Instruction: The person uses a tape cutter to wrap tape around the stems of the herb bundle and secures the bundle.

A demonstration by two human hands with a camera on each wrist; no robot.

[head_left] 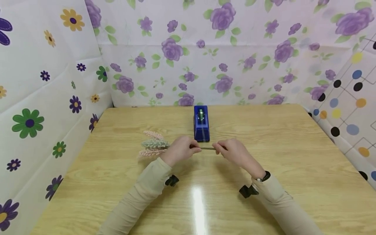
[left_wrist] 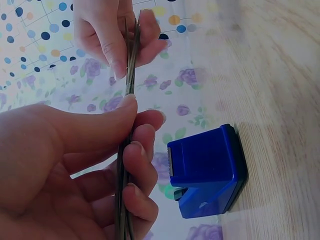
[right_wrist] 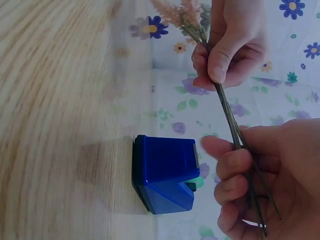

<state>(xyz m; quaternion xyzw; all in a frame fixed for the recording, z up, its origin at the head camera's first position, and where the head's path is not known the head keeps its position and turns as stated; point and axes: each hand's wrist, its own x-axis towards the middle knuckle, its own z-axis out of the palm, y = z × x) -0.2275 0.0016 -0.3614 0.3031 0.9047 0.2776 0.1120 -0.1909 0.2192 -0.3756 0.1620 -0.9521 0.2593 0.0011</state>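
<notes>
Closest to my head camera, two pale sleeves (head_left: 141,187) reach in from the bottom edge. At mid-frame I see the left hand (head_left: 181,150), its fingers curled round a bundle of stems (head_left: 208,148); the right hand (head_left: 233,151), right of centre, holds the bundle's bare ends. Pink and pale-green flower heads (head_left: 154,144) show left of the left hand. Just beyond the hands, a blue tape dispenser (head_left: 201,133) stands on the wooden table (head_left: 264,125), before floral cloth (head_left: 249,39) across the top.

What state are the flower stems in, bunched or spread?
Bunched between the left hand and right hand, where the stems run close together; toward their tips, the right-wrist view shows them fanning apart.
</notes>
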